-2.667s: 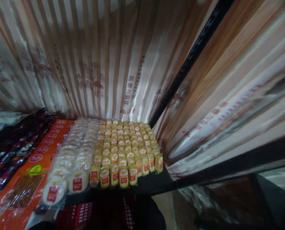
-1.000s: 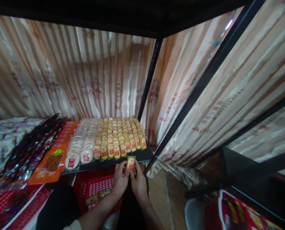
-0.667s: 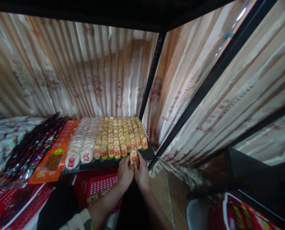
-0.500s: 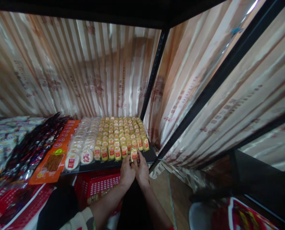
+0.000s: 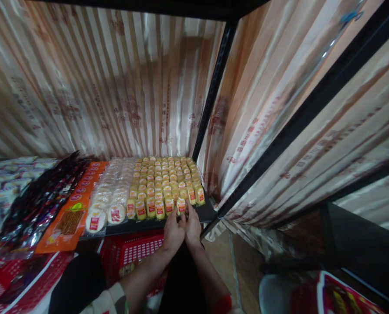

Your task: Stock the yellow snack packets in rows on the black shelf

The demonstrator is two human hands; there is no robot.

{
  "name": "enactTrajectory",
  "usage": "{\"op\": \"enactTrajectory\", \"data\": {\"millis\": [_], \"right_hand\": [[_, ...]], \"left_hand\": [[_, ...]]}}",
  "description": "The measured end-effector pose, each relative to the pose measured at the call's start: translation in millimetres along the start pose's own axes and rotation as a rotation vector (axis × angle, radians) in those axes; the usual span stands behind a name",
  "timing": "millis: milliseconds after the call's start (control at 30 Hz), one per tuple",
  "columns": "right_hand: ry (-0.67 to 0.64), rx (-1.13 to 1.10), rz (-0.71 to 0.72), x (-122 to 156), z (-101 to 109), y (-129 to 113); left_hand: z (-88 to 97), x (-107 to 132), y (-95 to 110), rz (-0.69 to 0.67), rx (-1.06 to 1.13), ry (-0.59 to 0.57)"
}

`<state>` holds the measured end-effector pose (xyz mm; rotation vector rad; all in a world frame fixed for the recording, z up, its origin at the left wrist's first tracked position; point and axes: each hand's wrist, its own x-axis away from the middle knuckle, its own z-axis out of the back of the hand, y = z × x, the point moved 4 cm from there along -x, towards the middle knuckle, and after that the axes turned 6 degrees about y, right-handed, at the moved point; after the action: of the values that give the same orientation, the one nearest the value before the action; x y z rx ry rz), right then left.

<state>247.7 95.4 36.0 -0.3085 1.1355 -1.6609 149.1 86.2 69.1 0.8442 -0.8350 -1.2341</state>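
Between my two hands is a small yellow wrapped cake [image 5: 181, 206] with a red label, at the front edge of the shelf. My left hand [image 5: 174, 233] grips its left side and my right hand [image 5: 192, 226] its right side, fingertips closed on the wrapper. Rows of similar yellow wrapped cakes [image 5: 160, 208] stand just behind and to the left, packed close together. The held cake sits in line with the front row. My lower fingers are partly hidden behind my knuckles.
Left of the cakes lie white round wrapped crackers [image 5: 95, 220], an orange snack bag [image 5: 70, 222], dark shiny packets [image 5: 34, 209] and white packets [image 5: 5, 187]. A red basket [image 5: 138, 250] stands below the black shelf [image 5: 129, 226]. Black posts [image 5: 214, 91] and draped cloth [image 5: 132, 87] enclose the corner.
Both hands have pushed the held cake slightly forward, up against the front row. The camera view has shifted a little.
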Motion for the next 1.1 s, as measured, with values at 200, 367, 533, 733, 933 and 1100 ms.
{"op": "enactTrajectory", "data": {"millis": [200, 367, 533, 733, 933, 1100], "right_hand": [[0.028, -0.028, -0.014, 1, -8, 5], [0.052, -0.051, 0.019, 1, -11, 7], [0.053, -0.04, 0.06, 1, -12, 3], [0.065, -0.027, 0.062, 3, -11, -2], [0.07, 0.014, 0.069, 1, -14, -1], [0.074, 0.03, 0.067, 2, -16, -1]], "left_hand": [[3.1, 0, -2, -0.012, -0.01, -0.006], [0.2, -2, -9, -0.075, -0.001, -0.008], [8.3, -1, -13, -0.148, -0.075, 0.005], [16.1, -3, -19, -0.149, -0.127, -0.032], [12.4, -7, -27, -0.153, -0.129, -0.015], [13.0, -7, -26, -0.137, -0.114, -0.036]]}}
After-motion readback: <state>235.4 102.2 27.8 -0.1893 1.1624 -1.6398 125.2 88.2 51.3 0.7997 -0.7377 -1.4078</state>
